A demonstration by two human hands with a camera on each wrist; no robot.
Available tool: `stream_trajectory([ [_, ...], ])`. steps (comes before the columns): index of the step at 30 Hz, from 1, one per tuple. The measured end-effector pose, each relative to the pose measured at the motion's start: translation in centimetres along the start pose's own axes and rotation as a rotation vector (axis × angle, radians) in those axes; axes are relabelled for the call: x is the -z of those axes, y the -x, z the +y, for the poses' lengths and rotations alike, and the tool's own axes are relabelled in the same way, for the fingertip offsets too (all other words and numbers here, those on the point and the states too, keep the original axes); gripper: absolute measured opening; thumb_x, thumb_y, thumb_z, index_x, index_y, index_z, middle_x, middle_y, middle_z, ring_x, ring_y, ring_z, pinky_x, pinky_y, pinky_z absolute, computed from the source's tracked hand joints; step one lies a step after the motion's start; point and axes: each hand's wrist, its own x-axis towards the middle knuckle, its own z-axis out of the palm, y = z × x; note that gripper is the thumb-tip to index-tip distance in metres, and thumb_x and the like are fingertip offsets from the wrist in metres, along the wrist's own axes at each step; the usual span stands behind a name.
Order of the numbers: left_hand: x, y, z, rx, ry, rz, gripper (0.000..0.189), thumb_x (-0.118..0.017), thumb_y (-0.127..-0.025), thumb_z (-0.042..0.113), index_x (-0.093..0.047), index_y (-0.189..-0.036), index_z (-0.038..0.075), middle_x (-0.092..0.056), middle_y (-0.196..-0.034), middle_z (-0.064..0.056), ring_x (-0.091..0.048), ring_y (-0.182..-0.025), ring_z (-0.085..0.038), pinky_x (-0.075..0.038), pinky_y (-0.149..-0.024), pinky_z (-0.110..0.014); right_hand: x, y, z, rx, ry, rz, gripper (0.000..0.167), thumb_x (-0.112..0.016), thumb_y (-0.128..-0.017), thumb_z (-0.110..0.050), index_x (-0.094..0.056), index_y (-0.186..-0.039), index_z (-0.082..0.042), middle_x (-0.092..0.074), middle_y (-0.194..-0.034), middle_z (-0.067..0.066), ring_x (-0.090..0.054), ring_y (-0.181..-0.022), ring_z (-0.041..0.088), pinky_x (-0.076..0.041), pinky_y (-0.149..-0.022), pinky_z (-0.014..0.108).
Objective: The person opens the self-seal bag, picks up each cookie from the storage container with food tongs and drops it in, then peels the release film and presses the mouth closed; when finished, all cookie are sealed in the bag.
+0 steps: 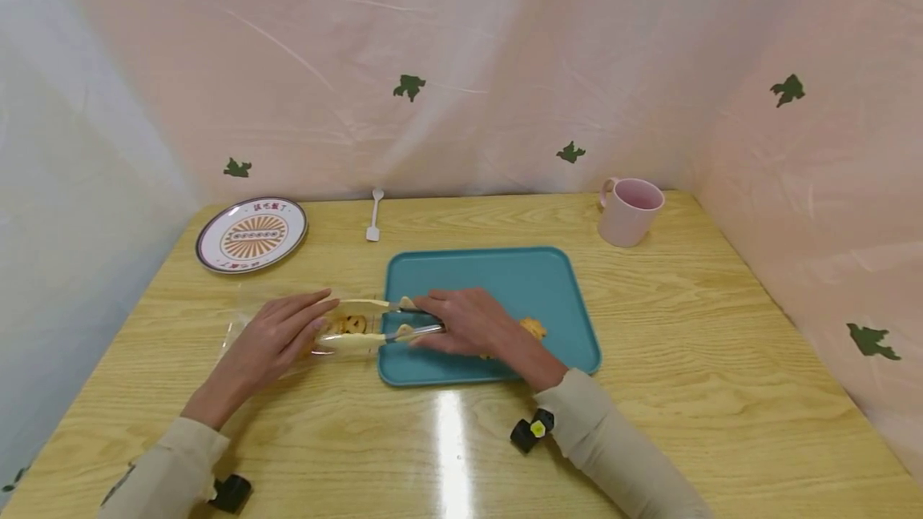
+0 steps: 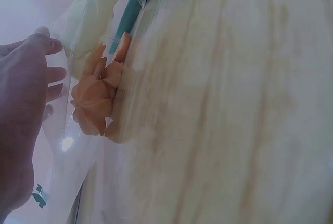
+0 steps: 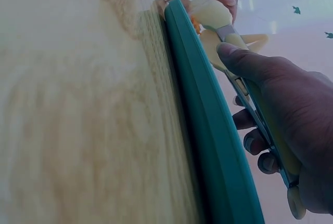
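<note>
My right hand [image 1: 469,319] grips metal tongs [image 3: 270,135] with cream tips, fingers curled round the handles above the teal tray [image 1: 497,271]. The tongs' tips reach left into a clear plastic bag [image 2: 65,156], spread apart around cookies [image 2: 93,96] in it. My left hand [image 1: 277,331] holds the clear bag from above, its fingers against the film; some fingertips [image 2: 55,74] show through it in the left wrist view. On the tray, a cookie [image 1: 532,328] lies beside my right wrist, and another is mostly hidden under that hand.
A printed plate [image 1: 209,239] stands at the table's back left. Near the back edge lies a small white spoon-like utensil [image 1: 374,215]. A pink mug [image 1: 626,219] stands at the back right, beyond the tray. Patterned fabric [image 1: 469,142] hangs around the wooden table [image 1: 685,359].
</note>
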Motion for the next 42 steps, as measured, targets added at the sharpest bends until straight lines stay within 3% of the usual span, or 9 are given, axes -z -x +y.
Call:
stream_trajectory([
  [6, 0.1, -0.1, 0.0, 0.004, -0.008, -0.006, 0.034, -0.061, -0.106, 0.015, -0.066, -0.138, 0.007, -0.063, -0.139, -0.015, -0.061, -0.121, -0.037, -0.043, -0.101, -0.056, 0.2, 0.8, 0.5, 0.012, 0.020, 0.029, 0.057, -0.075, -0.092, -0.051, -0.070, -0.130, -0.009, -0.066, -0.096, 0.001, -0.050, -0.056, 0.009, -0.045, -0.049, 0.029],
  [13, 0.0, 0.0, 0.1, -0.019, -0.004, 0.016, 0.041, -0.045, -0.113, 0.030, -0.066, -0.138, 0.004, -0.063, -0.139, -0.016, -0.062, -0.119, -0.038, -0.044, -0.099, -0.058, 1.0, 2.4, 1.2, 0.016, 0.029, 0.068, 0.057, -0.078, -0.090, -0.050, -0.069, -0.127, -0.007, -0.068, -0.099, 0.002, -0.053, -0.057, 0.010, -0.047, -0.050, 0.029],
  [18, 0.0, 0.0, 0.1, -0.012, -0.008, 0.010, 0.039, -0.047, -0.113, 0.028, -0.065, -0.138, 0.005, -0.063, -0.139, -0.015, -0.061, -0.119, -0.038, -0.044, -0.100, -0.058, 1.8, 3.9, 1.8, 0.016, 0.059, 0.096, 0.060, -0.080, -0.087, -0.050, -0.070, -0.126, -0.006, -0.069, -0.099, 0.003, -0.054, -0.056, 0.010, -0.048, -0.050, 0.029],
  [29, 0.0, 0.0, 0.1, -0.010, -0.007, 0.010, 0.039, -0.047, -0.113, 0.028, -0.066, -0.137, 0.004, -0.064, -0.138, -0.016, -0.062, -0.119, -0.038, -0.045, -0.100, -0.059, 3.6, 8.0, 3.1, -0.066, 0.053, 0.134, 0.064, -0.083, -0.084, -0.048, -0.071, -0.126, -0.001, -0.071, -0.105, 0.007, -0.066, -0.069, 0.018, -0.057, -0.060, 0.036],
  [42, -0.1, -0.1, 0.1, -0.007, 0.000, 0.005, 0.035, -0.052, -0.111, 0.023, -0.066, -0.136, 0.003, -0.064, -0.137, -0.017, -0.061, -0.120, -0.039, -0.045, -0.099, -0.059, 4.8, 12.4, 4.2, -0.170, 0.099, 0.130, 0.063, -0.079, -0.086, -0.055, -0.071, -0.125, -0.006, -0.067, -0.095, 0.001, -0.057, -0.060, 0.011, -0.047, -0.049, 0.029],
])
